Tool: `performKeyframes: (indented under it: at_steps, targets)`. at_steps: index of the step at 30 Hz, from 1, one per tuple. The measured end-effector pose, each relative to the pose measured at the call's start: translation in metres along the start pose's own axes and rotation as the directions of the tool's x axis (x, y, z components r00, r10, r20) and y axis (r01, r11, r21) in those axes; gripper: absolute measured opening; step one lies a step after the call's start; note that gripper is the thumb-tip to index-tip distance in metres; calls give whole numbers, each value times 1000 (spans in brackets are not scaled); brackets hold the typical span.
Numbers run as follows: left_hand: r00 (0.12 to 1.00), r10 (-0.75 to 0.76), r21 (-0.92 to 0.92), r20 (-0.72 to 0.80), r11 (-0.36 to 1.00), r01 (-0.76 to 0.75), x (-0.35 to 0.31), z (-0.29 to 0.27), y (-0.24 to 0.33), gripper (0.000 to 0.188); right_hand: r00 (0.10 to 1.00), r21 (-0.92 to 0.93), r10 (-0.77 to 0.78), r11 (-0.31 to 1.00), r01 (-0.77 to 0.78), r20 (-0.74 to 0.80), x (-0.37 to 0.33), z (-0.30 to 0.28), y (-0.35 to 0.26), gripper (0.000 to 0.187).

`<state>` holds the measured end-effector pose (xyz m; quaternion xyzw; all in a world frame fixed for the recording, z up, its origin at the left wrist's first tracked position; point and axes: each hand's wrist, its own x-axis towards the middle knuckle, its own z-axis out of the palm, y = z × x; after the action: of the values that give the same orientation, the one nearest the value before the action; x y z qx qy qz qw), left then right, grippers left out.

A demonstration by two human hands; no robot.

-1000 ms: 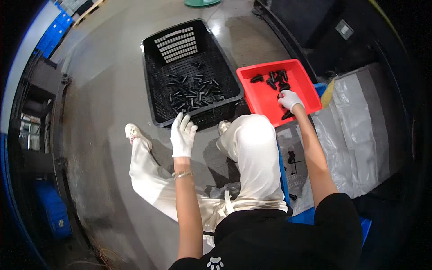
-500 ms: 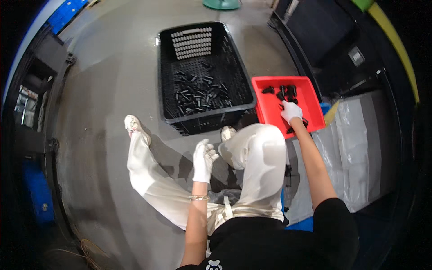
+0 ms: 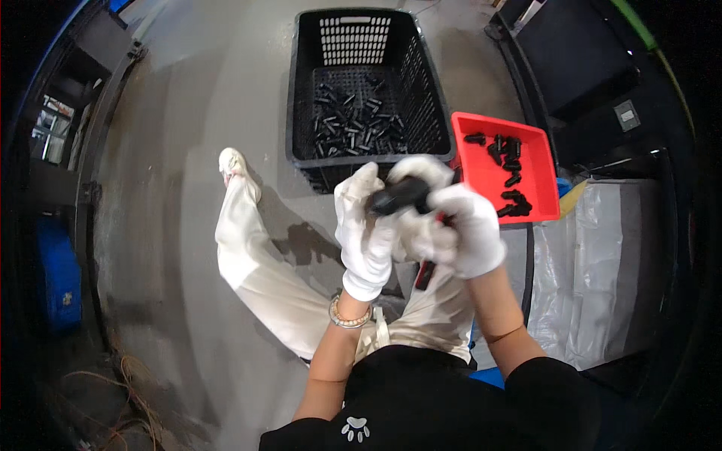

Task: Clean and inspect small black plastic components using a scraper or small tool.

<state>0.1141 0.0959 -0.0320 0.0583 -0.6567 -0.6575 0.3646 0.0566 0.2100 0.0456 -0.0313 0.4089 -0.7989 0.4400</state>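
In white gloves, both my hands are raised together over my lap, in front of the black crate. My left hand [image 3: 364, 237] is closed around a black plastic part [image 3: 398, 196], blurred by motion. My right hand [image 3: 472, 229] is curled against the part from the other side, with a red-and-black tool [image 3: 425, 276] sticking out below its fingers. The tool's kind is not clear, as the glove covers most of it. Behind the hands, the black crate [image 3: 370, 160] holds many small black cylindrical parts [image 3: 357, 128].
A red tray [image 3: 535, 169] with several black parts stands right of the crate. Grey plastic sheeting [image 3: 594, 255] lies at the right, beside dark cabinets [image 3: 575, 60]. My outstretched leg [image 3: 252, 240] is on the left. Loose cords [image 3: 131, 383] lie at the lower left.
My right hand has come from the red tray to my left hand over my lap. The left hand has risen and closed on a black part. A red-and-black tool now shows by the right hand.
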Motion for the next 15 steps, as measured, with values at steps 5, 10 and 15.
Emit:
performKeyframes:
  at_steps: [5,10,15]
  targets:
    - [982,81,150,170,983,-107,1,-31,-12,32,977,419,192,883,-212,90,19,-28,61,28]
    - [964,-249,-53,-90,968,245,-21,-46,-29,32,954,-482,-49,870,-105,-295,18,-24,76,30]
    - [896,-423,-53,-138,906,419,-29,-44,-32,44,946,-847,-304,527,67,-114,10,-36,86,28]
